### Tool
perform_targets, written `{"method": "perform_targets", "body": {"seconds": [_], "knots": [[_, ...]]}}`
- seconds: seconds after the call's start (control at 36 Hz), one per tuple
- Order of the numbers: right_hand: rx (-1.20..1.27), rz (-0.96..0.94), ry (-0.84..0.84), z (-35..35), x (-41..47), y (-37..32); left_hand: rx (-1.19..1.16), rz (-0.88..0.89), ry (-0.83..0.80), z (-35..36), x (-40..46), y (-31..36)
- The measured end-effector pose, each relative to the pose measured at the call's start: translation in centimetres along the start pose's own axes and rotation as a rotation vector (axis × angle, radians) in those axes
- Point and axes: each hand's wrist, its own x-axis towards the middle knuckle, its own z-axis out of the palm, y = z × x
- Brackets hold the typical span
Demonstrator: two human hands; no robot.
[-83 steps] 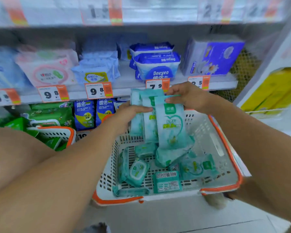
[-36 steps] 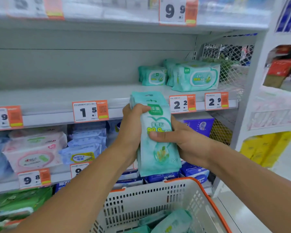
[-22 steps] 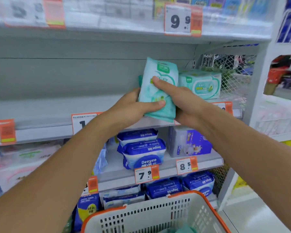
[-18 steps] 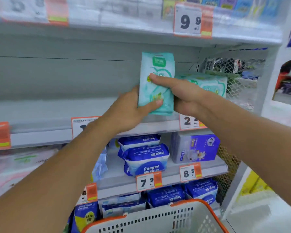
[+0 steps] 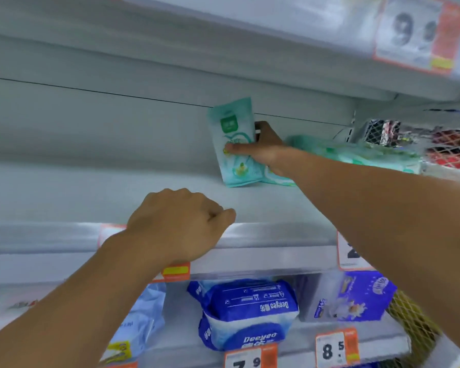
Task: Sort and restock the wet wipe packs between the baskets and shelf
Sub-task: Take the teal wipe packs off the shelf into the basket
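pale back panel [image 5: 117, 123], wire mesh divider [image 5: 452, 150]

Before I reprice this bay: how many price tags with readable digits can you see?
3. A 9.9 tag on the top shelf edge at right, a 7.9 tag and an 8.5 tag on the lower shelf edge. Others are partly hidden behind both arms.
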Motion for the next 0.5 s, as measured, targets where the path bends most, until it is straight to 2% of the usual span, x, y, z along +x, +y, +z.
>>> {"method": "perform_targets", "body": {"seconds": [0.08,0.19,0.25,0.36,0.5], "knots": [[-0.161,0.000,0.014,0.5,1.9,1.1,0.008,0.000,0.015,0.1,0.1,0.0],[-0.538,-0.012,-0.023,0.5,3.0,0.5,-0.001,-0.031,0.034,0.3,0.1,0.1],[-0.606,0.010,-0.060,-0.2,3.0,-0.2,0.002,-0.029,0.032,0.3,0.1,0.1],[-0.586,0.060,-0.186,-1.7,3.3,-0.7,0.011,-0.015,0.031,0.3,0.1,0.2],[-0.300,0.103,-0.191,-1.4,4.2,-0.5,0.003,-0.011,0.046,0.3,0.0,0.3]]}}
